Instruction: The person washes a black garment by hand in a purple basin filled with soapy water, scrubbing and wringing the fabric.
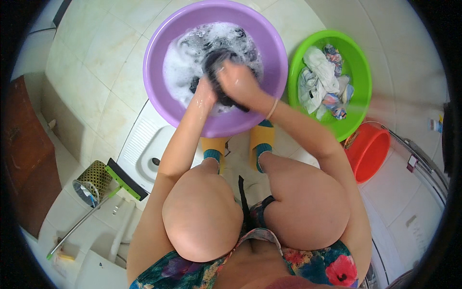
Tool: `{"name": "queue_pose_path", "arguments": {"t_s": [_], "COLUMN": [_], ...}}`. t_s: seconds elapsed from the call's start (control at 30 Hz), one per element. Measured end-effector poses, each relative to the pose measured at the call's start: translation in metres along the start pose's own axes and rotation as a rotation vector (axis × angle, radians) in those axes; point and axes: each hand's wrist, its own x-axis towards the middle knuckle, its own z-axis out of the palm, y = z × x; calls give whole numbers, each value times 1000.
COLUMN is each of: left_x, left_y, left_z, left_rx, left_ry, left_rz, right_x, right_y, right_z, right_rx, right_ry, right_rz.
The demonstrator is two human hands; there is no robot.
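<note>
A purple plastic basin (216, 128) stands on the tiled floor before my feet, holding foamy water (182, 61). Both of my hands are inside its rim, gripping a wet black cloth or garment (216, 59). My right hand (236, 81) is clenched over the upper part of the cloth and is blurred. Lower and to the left, my left hand (205, 92) holds the cloth's near side, its fingers mostly hidden. More dark fabric shows through the suds around them. How the cloth is folded cannot be made out.
Right of the basin sits a green basin (364, 83) with wet white and patterned clothes (319, 74). A red bucket (370, 151) stands close behind it. Leftward are a squat toilet (144, 155), a floor squeegee (124, 184) and a patterned waste bin (94, 177).
</note>
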Motion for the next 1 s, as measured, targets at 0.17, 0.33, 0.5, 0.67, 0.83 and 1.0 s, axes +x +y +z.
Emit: {"name": "queue_pose_path", "arguments": {"t_s": [0.17,0.33,0.5,0.67,0.83,1.0], "left_x": [15,-23,-14,4,-25,-72], "left_y": [0,11,14,8,14,7], "left_z": [-44,52,26,-17,52,122], "left_rx": [-4,23,100,-416,171,809], "left_ry": [-56,245,187,-45,311,7], "left_rz": [31,-21,-23,-560,-123,97], "right_x": [-3,32,-7,-42,-3,12], "right_y": [-20,63,-13,-61,31,37], "right_z": [14,-30,-10,7,-12,-56], "right_rx": [-423,49,235,-31,-337,1181], "right_ry": [-50,149,-266,-329,-22,-312], "right_rz": [-462,163,-13,-418,-34,924]}}
